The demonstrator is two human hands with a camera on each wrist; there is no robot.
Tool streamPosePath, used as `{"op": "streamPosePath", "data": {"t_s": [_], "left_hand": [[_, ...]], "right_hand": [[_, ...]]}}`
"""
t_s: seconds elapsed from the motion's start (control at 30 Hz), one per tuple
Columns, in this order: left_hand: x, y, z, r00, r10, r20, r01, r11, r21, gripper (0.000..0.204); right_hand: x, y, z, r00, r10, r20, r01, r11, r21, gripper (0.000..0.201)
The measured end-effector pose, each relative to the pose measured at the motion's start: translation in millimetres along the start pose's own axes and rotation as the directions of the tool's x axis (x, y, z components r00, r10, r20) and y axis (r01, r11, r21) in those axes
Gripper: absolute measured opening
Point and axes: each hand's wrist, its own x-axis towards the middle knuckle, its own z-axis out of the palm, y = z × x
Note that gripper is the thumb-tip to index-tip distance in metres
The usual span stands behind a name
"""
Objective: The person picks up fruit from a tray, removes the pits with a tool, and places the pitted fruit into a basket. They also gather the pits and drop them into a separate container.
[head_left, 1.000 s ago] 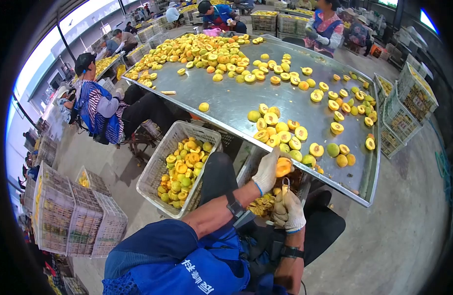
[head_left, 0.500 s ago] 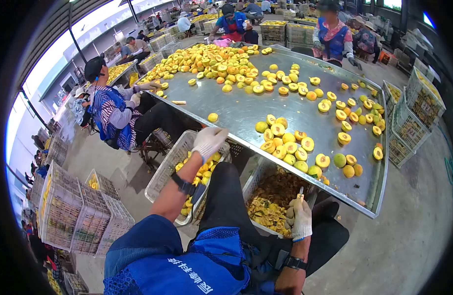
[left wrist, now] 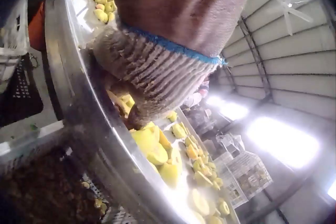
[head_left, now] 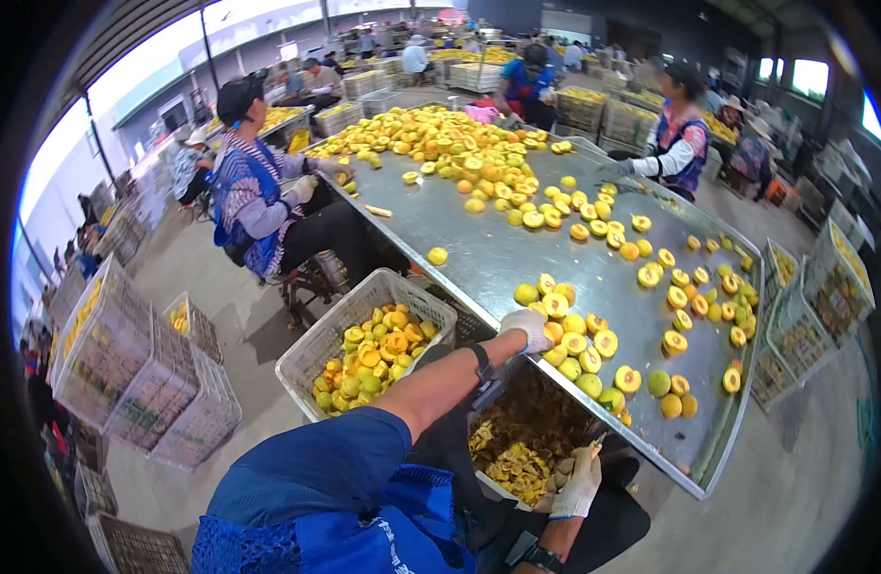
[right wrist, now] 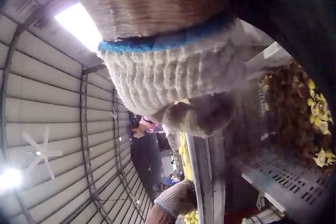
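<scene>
My gloved left hand (head_left: 527, 330) is at the metal table's near edge, by a small pile of halved yellow fruit (head_left: 573, 342). In the left wrist view, the fingers of this hand (left wrist: 152, 77) curl round a yellow fruit half (left wrist: 124, 102), partly hidden by the glove. Over the crate of brown and yellow scraps (head_left: 517, 464), my gloved right hand (head_left: 576, 486) grips a small tool (head_left: 596, 443), of which little shows. The right wrist view has the curled right glove (right wrist: 184, 92), its fingertips largely hidden.
A crate of cut fruit (head_left: 292, 368) stands left of my legs. More fruit (head_left: 440, 143) covers the far part of the table (head_left: 479, 234). People sit at its left and right sides, with stacked crates (head_left: 139, 368) at far left and others (head_left: 823, 297) at right.
My left hand has let go of the orange fruit piece, swung out over the left crate, then moved right to the small pile. My right hand stays near the scrap crate with the tool.
</scene>
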Motion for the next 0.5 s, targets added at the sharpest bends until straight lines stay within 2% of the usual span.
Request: {"op": "streamPosePath", "data": {"t_s": [0.13, 0.2, 0.27, 0.33, 0.37, 0.4, 0.47, 0.5], "left_hand": [[-10.0, -5.6, -8.6, 0.998, 0.043, 0.048, -0.040, 0.997, -0.060, 0.050], [-13.7, -4.8, -4.0, 0.995, 0.082, -0.048, -0.089, 0.982, -0.167, 0.051], [-20.3, -5.4, 1.1, 0.994, 0.087, -0.071, -0.102, 0.964, -0.245, 0.050], [-26.6, -3.3, 6.1, 0.981, 0.037, -0.188, -0.118, 0.891, -0.439, 0.052], [-23.3, -6.0, 12.5, 0.963, 0.038, -0.268, -0.177, 0.839, -0.515, 0.059], [-32.8, 0.3, 0.2, 0.961, 0.044, -0.272, -0.185, 0.835, -0.518, 0.059], [-56.0, 5.6, -18.0, 0.974, 0.008, -0.229, -0.198, 0.527, -0.826, 0.058], [-57.9, 9.6, -11.1, 0.986, -0.001, -0.167, -0.163, 0.205, -0.965, 0.047]], "right_hand": [[4.9, 5.6, 4.0, 0.998, -0.023, 0.053, 0.024, 1.000, -0.006, 0.017], [2.1, 5.2, 8.5, 0.998, -0.019, 0.054, 0.019, 1.000, -0.016, 0.016], [-1.3, 4.5, 11.3, 0.999, -0.017, 0.050, 0.018, 1.000, -0.022, 0.015], [-3.6, 2.8, 11.2, 0.999, -0.019, 0.047, 0.019, 1.000, -0.011, 0.014], [-3.1, 2.3, 9.0, 0.999, -0.026, 0.046, 0.027, 1.000, -0.015, 0.014], [-2.4, 2.4, 6.2, 0.999, -0.037, 0.031, 0.038, 0.999, -0.029, 0.013], [-6.7, -0.7, 7.3, 0.999, -0.040, 0.021, 0.041, 0.998, -0.050, 0.013], [-10.4, -6.0, 9.8, 0.998, -0.055, 0.034, 0.057, 0.997, -0.060, 0.016]]}}
